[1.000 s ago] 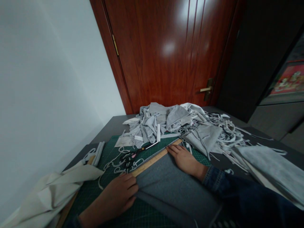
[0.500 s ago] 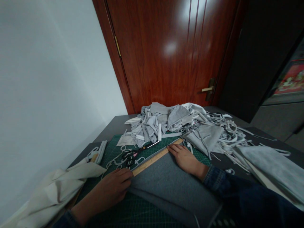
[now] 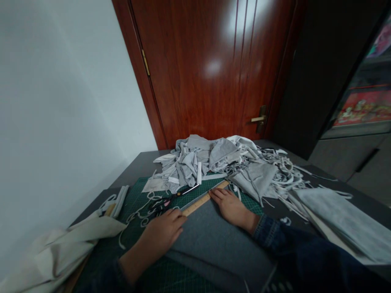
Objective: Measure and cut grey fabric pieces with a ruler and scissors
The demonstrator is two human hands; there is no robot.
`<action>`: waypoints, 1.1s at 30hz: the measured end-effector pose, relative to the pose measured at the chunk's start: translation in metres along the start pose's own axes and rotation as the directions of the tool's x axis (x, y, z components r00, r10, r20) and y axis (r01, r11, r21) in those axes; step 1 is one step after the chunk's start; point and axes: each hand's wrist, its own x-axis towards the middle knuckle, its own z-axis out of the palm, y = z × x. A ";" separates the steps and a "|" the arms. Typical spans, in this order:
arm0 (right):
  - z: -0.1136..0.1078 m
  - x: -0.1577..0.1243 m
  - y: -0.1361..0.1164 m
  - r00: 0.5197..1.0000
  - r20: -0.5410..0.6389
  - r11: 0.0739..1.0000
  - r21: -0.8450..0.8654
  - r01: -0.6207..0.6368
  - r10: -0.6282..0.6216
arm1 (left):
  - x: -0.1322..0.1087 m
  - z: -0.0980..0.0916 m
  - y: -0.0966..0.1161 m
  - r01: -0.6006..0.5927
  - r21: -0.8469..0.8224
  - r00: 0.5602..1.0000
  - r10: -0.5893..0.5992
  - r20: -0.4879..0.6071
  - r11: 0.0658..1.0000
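A dark grey fabric sheet (image 3: 214, 240) lies across a green cutting mat (image 3: 195, 186), with a wooden ruler (image 3: 203, 202) along its far edge. My right hand (image 3: 232, 207) rests flat on the fabric, its fingertips against the ruler. My left hand (image 3: 165, 230) lies on the fabric's left part, beside the ruler's lower end. Neither hand grips anything. Black-handled scissors (image 3: 171, 199) lie on the mat beyond my left hand, among loose white cords (image 3: 142, 213).
A heap of grey fabric scraps (image 3: 195, 160) and tangled white strips (image 3: 284, 175) cover the dark table (image 3: 134, 169). Folded grey cloth (image 3: 339, 219) lies at right, cream cloth (image 3: 58, 248) at left. A wall, wooden door (image 3: 207, 69) and dark cabinet (image 3: 342, 134) stand behind.
My left hand has slid right and further onto the grey fabric. My right hand stays beside the ruler. The whole view has shifted slightly.
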 end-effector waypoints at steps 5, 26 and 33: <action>-0.002 0.002 -0.001 1.000 -0.001 1.000 0.024 -0.006 0.006 | 0.024 0.018 0.014 0.074 0.050 0.995 -0.070 -0.068 0.996; -0.004 0.000 -0.004 0.998 0.051 0.996 0.076 -0.035 0.032 | 0.023 0.059 -0.013 0.202 -0.046 0.944 -0.207 -0.258 0.978; -0.002 -0.001 -0.003 0.998 0.056 0.999 0.045 -0.021 0.019 | 0.024 0.047 -0.041 0.276 -0.355 0.877 -0.386 -0.287 0.893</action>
